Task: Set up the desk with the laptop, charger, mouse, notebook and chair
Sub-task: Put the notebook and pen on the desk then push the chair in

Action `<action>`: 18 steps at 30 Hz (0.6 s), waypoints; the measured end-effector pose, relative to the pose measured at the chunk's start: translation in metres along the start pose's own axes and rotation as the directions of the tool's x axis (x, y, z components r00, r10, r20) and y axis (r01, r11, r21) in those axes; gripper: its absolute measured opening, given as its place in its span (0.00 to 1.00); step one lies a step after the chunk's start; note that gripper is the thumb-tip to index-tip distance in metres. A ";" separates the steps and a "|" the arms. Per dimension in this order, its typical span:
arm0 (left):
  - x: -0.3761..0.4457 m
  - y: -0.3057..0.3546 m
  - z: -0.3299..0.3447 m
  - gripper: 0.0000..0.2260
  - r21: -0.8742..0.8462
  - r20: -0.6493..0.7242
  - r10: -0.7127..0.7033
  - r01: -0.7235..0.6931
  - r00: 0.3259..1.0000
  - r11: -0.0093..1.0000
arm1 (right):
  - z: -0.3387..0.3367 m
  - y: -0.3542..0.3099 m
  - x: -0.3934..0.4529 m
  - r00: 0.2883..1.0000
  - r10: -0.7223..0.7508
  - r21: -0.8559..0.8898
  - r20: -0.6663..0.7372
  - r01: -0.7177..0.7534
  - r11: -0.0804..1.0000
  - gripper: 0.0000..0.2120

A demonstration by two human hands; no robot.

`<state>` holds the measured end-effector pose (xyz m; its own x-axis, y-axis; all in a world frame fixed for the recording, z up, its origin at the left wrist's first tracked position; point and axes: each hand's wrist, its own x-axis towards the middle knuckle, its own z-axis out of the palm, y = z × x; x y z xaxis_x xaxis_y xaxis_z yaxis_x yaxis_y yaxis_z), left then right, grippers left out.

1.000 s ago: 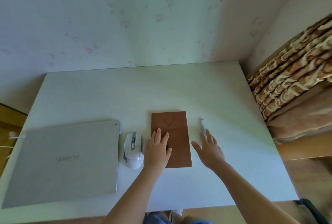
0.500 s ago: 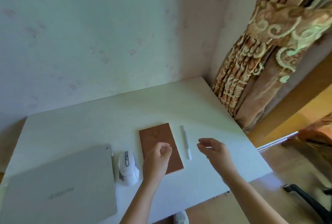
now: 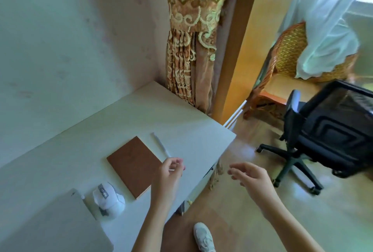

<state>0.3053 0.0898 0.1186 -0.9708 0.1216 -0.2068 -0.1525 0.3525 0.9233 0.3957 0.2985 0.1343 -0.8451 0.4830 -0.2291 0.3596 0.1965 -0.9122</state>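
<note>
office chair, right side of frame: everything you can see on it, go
The office chair is black, with a mesh-looking backrest, a dark seat, an armrest with a grey pad, and a star base on casters. It stands upright on the wooden floor, away from the desk and in front of a wicker chair. Neither hand touches it; its right part is cut off by the frame edge.

On the white worktop lie a closed grey laptop, a white mouse, a brown notebook and a white pen; both hands (left hand, right hand) hover loosely curled, holding nothing. A black mesh office chair stands well apart.
</note>
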 end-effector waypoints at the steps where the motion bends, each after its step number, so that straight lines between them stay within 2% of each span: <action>1: -0.003 0.004 0.009 0.03 0.005 0.034 0.005 -0.005 0.999 1.000 | -0.010 0.003 -0.005 1.000 0.001 -0.001 -0.024 -0.001 1.000 0.06; 9: -0.006 0.051 0.104 0.04 0.064 0.213 0.105 -0.121 0.971 0.991 | -0.101 0.019 -0.009 0.982 -0.012 0.011 -0.191 0.014 1.000 0.06; 13: -0.005 0.077 0.187 0.04 0.082 0.321 0.164 -0.200 0.933 0.976 | -0.170 0.041 -0.003 0.953 -0.016 0.018 -0.304 0.023 1.000 0.05; 18: -0.015 0.106 0.289 0.05 0.061 0.410 0.176 -0.220 0.895 0.974 | -0.258 0.063 0.006 0.936 0.012 0.026 -0.352 -0.003 1.000 0.05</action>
<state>0.3571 0.3937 0.1265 -0.8198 0.5514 -0.1549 0.0763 0.3731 0.9246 0.5150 0.5336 0.1629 -0.6470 0.7551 -0.1059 0.3521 0.1727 -0.9199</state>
